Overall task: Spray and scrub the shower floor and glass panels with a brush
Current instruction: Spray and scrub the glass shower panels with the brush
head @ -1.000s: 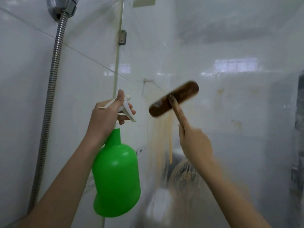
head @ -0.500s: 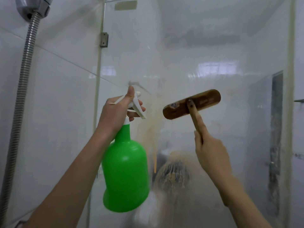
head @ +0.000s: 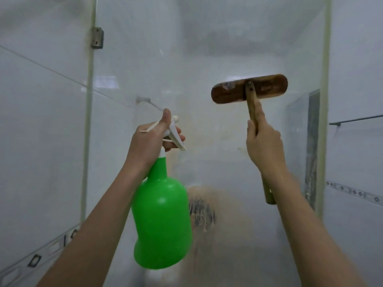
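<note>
Left hand [head: 149, 145] is curled round spray bottle [head: 163, 224]; brush [head: 230, 94], gripped by right hand [head: 263, 146], is swept to 1 o'clock, widening glass panel [head: 207, 48] coverage.

both bare forearms reach up and forward. the left grip [head: 149, 141] curls round the green spray bottle [head: 163, 220] neck, thumb up, fingers on the trigger. the right grip [head: 263, 142] clasps the wooden brush [head: 232, 94] handle, forefinger laid along it.
</note>
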Tool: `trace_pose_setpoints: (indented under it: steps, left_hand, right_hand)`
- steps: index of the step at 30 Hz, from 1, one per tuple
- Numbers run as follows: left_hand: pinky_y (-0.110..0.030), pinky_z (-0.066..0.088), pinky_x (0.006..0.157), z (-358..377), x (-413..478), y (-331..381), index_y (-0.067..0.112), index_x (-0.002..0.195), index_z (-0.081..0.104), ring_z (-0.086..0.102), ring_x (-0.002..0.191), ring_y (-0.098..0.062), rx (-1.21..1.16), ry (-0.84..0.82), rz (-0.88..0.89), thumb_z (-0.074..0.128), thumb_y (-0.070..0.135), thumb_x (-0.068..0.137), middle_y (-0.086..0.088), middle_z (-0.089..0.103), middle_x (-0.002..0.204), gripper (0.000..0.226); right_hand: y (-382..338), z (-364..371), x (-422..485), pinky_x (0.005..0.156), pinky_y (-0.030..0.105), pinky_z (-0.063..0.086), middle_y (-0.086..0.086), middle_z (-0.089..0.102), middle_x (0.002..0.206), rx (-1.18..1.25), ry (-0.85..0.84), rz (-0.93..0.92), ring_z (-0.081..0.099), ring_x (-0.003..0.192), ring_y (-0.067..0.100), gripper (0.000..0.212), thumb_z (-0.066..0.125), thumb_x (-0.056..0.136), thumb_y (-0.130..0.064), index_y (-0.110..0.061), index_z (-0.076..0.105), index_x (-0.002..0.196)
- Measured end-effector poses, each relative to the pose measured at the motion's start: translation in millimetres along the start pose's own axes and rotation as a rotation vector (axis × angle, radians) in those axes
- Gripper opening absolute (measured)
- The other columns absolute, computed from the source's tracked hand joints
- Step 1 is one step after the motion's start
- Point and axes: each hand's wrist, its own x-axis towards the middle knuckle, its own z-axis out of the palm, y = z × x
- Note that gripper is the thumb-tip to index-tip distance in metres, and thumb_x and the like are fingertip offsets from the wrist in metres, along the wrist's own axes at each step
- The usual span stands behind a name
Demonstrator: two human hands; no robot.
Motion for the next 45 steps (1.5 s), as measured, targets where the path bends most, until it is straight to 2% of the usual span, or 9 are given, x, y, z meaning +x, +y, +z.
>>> trace_pose_setpoints:
  steps: [6, 8, 13, 17, 22, 31, 38, 43, 45]
  left_hand:
    - [-0.047, 0.056, 0.091, 10, -6, -10, 0.009, 0.084, 0.075, 0.076, 0.084, -0.033, -0.098, -0.043, -0.024, 0.054, 0.063, 0.081, -0.015, 0.078, 0.081, 0.058]
    - [-0.047, 0.056, 0.091, 11, -8, -14, 0.008, 0.083, 0.076, 0.076, 0.083, -0.032, -0.096, -0.056, -0.021, 0.053, 0.063, 0.08, -0.015, 0.078, 0.081, 0.059]
    - [-0.039, 0.057, 0.085, 17, -20, -30, 0.009, 0.086, 0.076, 0.077, 0.078, -0.026, -0.051, -0.095, -0.068, 0.05, 0.053, 0.096, -0.013, 0.078, 0.08, 0.052]
    - [-0.039, 0.058, 0.084, 15, -38, -47, 0.017, 0.085, 0.076, 0.077, 0.078, -0.027, -0.076, -0.09, -0.082, 0.052, 0.058, 0.087, -0.011, 0.078, 0.08, 0.048]
    - [-0.021, 0.058, 0.066, 9, -60, -71, 0.017, 0.094, 0.074, 0.077, 0.079, -0.023, -0.081, -0.055, -0.085, 0.05, 0.056, 0.084, -0.008, 0.079, 0.08, 0.046]
    - [-0.04, 0.057, 0.078, 20, -97, -98, 0.019, 0.082, 0.077, 0.075, 0.076, -0.029, -0.029, 0.046, -0.199, 0.056, 0.055, 0.082, -0.007, 0.076, 0.075, 0.041]
    - [-0.037, 0.048, 0.066, 42, -135, -127, 0.006, 0.087, 0.072, 0.065, 0.059, -0.019, 0.093, 0.064, -0.33, 0.057, 0.07, 0.085, -0.008, 0.063, 0.065, 0.066]
    - [-0.019, 0.051, 0.062, 48, -145, -122, 0.004, 0.094, 0.074, 0.074, 0.071, -0.021, 0.167, 0.067, -0.276, 0.05, 0.062, 0.083, -0.009, 0.075, 0.079, 0.064]
    - [-0.029, 0.054, 0.066, 47, -145, -121, 0.007, 0.093, 0.074, 0.072, 0.069, -0.023, 0.157, 0.063, -0.296, 0.052, 0.063, 0.083, -0.007, 0.073, 0.075, 0.061]
  right_hand:
    - [43, -9, -125, 0.037, 0.017, 0.034, 0.0, 0.048, 0.052, -0.076, -0.168, 0.093, 0.047, 0.043, 0.013, 0.064, 0.035, 0.103, -0.031, -0.048, -0.006, 0.148]
    - [46, -5, -145, 0.037, 0.019, 0.035, -0.001, 0.049, 0.051, -0.1, -0.221, 0.108, 0.047, 0.043, 0.012, 0.065, 0.035, 0.102, -0.032, -0.048, -0.008, 0.148]
    - [42, -8, -67, 0.045, 0.031, 0.043, 0.002, 0.047, 0.055, 0.019, -0.032, 0.074, 0.047, 0.047, 0.016, 0.058, 0.033, 0.104, -0.032, -0.043, 0.002, 0.151]
    - [59, 3, -143, 0.038, 0.018, 0.03, -0.001, 0.044, 0.051, -0.006, -0.105, 0.122, 0.042, 0.041, 0.011, 0.061, 0.037, 0.102, -0.031, -0.045, 0.003, 0.151]
    - [72, 30, -206, 0.04, 0.021, 0.032, -0.005, 0.039, 0.048, 0.026, -0.157, 0.233, 0.04, 0.039, 0.009, 0.057, 0.035, 0.1, -0.036, -0.048, 0.007, 0.149]
    - [71, 1, -170, 0.039, 0.02, 0.029, 0.002, 0.045, 0.053, 0.041, -0.215, 0.18, 0.043, 0.044, 0.014, 0.057, 0.032, 0.103, -0.034, -0.048, 0.001, 0.15]
    - [69, -19, -134, 0.052, 0.037, 0.042, 0.008, 0.052, 0.063, 0.115, -0.274, 0.148, 0.051, 0.057, 0.022, 0.057, 0.03, 0.104, -0.033, -0.047, -0.002, 0.15]
    - [76, -14, -150, 0.049, 0.03, 0.034, 0.002, 0.047, 0.059, 0.108, -0.333, 0.133, 0.046, 0.052, 0.016, 0.058, 0.029, 0.105, -0.031, -0.045, -0.004, 0.15]
    - [76, -15, -147, 0.045, 0.027, 0.028, 0.001, 0.045, 0.057, 0.109, -0.336, 0.113, 0.043, 0.049, 0.015, 0.058, 0.029, 0.105, -0.03, -0.043, -0.004, 0.151]
